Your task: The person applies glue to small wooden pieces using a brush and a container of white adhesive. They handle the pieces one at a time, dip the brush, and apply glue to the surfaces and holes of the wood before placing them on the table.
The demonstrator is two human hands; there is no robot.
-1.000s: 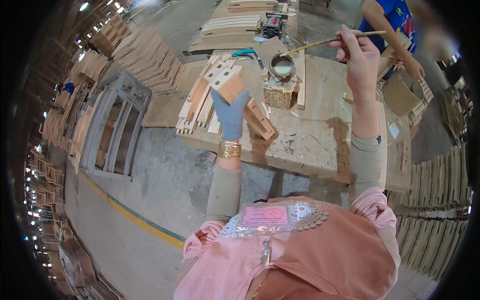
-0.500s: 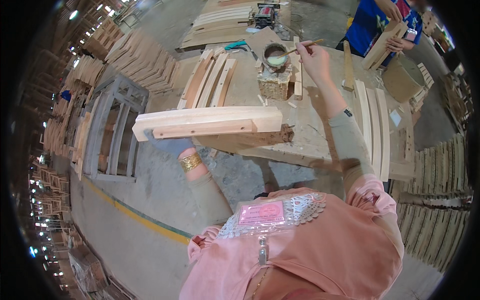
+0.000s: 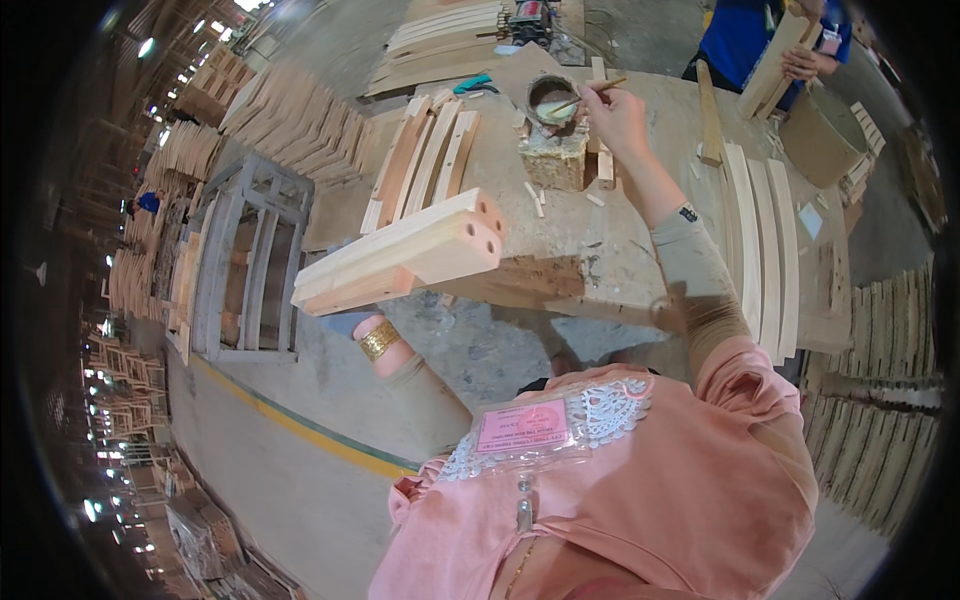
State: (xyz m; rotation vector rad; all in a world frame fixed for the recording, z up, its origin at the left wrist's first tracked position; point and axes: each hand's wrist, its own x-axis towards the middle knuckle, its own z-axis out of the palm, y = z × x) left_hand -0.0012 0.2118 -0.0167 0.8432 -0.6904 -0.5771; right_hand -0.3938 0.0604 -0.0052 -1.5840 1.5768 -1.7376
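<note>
My left hand (image 3: 352,322), in a blue glove with a gold bangle at the wrist, holds a long pale wooden piece (image 3: 400,255) up near the camera; two round holes show in its end face. The piece hides most of that hand. My right hand (image 3: 612,112) reaches far over the workbench (image 3: 620,250) and grips a thin stick brush (image 3: 585,97) whose tip is inside a small round glue pot (image 3: 549,98). The pot stands on a crusted wooden block (image 3: 552,155).
Several curved wooden slats (image 3: 425,160) lie left of the pot, more pale slats (image 3: 765,240) at the right. A person in blue (image 3: 745,40) handles a board at the far side. A grey wooden frame (image 3: 240,260) and stacked parts (image 3: 290,120) stand on the left.
My left hand picked the wooden piece off the bench and raised it close, its holed end now facing me. My right hand brought the brush down from the air into the pot.
</note>
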